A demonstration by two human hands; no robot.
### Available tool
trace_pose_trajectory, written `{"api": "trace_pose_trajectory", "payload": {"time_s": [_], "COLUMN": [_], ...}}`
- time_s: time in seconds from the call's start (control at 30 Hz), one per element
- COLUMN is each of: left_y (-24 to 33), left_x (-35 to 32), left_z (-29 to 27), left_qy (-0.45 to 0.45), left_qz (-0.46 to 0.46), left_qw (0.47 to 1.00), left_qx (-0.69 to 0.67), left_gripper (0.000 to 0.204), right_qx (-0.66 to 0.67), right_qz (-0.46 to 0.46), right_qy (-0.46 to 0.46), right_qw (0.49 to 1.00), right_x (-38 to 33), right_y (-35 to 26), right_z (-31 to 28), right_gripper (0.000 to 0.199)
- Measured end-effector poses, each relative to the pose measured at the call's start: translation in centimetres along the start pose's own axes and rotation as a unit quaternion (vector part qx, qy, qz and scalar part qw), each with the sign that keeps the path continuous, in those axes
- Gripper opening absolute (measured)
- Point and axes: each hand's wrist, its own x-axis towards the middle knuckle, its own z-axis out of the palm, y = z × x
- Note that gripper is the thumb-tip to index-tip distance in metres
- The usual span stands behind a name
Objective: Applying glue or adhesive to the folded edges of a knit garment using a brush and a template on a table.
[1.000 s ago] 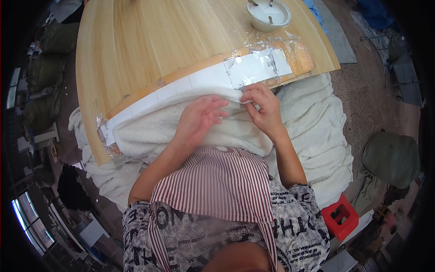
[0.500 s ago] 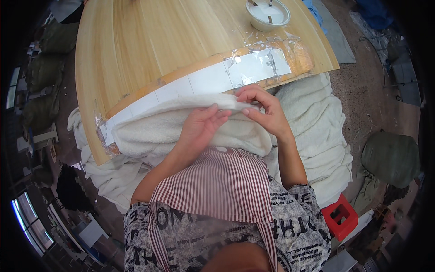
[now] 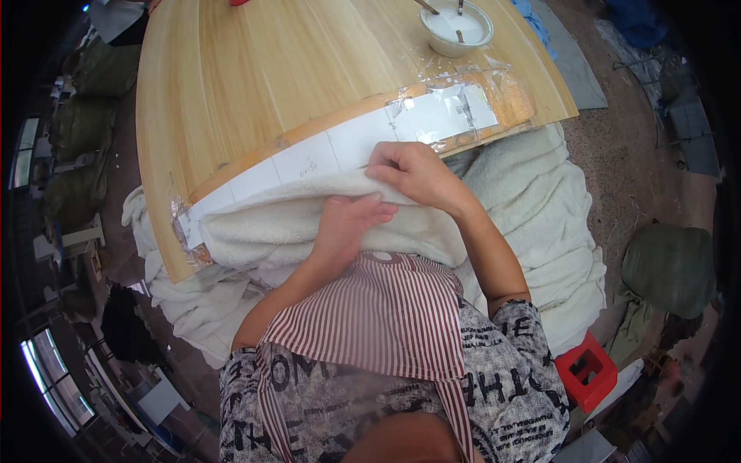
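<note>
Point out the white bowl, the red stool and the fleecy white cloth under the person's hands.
white bowl [image 3: 457, 31]: head view, on its pale contents near the middle.
red stool [image 3: 587, 371]: head view, on its top face.
fleecy white cloth [image 3: 266, 231]: head view, on the folded edge left of the hands.

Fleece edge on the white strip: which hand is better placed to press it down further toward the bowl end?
Right, probably. The right hand already grips the fleece edge at the white strip, nearer the bowl. The left hand lies flat lower on the fleece.
</note>
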Motion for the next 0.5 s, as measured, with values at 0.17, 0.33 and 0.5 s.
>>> {"api": "trace_pose_trajectory", "payload": {"time_s": [0.17, 0.33, 0.5], "left_y": [0.26, -0.08, 0.06], "left_x": [-0.01, 0.18, 0.06], "left_z": [-0.16, -0.69, -0.52], "left_qy": [0.001, -0.025, 0.010], "left_qz": [-0.002, 0.036, 0.054], "left_qw": [1.000, 0.995, 0.996], "left_qx": [0.011, -0.087, -0.070], "left_gripper": [0.024, 0.022, 0.023], "right_qx": [0.084, 0.076, 0.072], "right_qz": [0.013, 0.022, 0.022], "right_qy": [0.080, 0.073, 0.069], "right_qw": [0.993, 0.994, 0.995], "right_x": [-0.02, -0.09, -0.15], "right_y": [0.61, 0.23, -0.05], "right_z": [0.83, 0.82, 0.67], "right_gripper": [0.017, 0.017, 0.018]}}
